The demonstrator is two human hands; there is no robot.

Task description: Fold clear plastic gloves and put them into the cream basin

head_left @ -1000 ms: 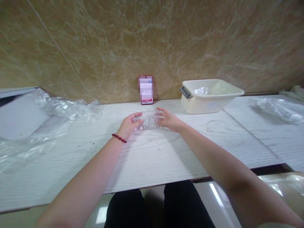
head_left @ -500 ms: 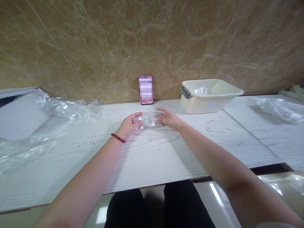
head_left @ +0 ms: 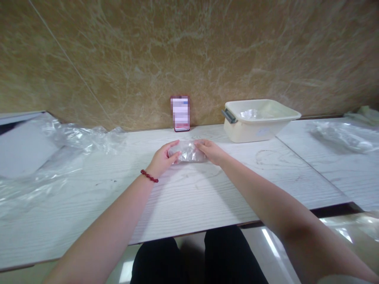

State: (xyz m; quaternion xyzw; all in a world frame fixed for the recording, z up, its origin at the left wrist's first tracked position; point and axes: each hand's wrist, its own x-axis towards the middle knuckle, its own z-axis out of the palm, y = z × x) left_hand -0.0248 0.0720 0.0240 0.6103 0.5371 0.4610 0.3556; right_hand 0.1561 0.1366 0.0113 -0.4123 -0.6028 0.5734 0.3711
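A bundle of clear plastic bags (head_left: 188, 152) lies crosswise between my hands over the white tabletop, its film crinkled and shiny. My left hand (head_left: 164, 156) grips the left end, thumb in front and fingers behind. At the other end, my right hand (head_left: 211, 152) pinches the upper edge with thumb and fingertips together. Whether anything is inside the plastic cannot be made out. Behind the bundle, a phone (head_left: 180, 114) with a red case leans upright against the wall.
A cream plastic bin (head_left: 248, 132) with a grey latch stands at the back right, clear plastic inside it. Loose clear film (head_left: 89, 138) covers the left side around a white box (head_left: 26, 148). More clear plastic (head_left: 349, 136) lies far right. The table's front edge (head_left: 189, 237) runs above my legs.
My right hand's fingers, spread before, have closed onto the upper edge of the plastic. The left hand keeps its hold, and the bundle has shifted slightly right.
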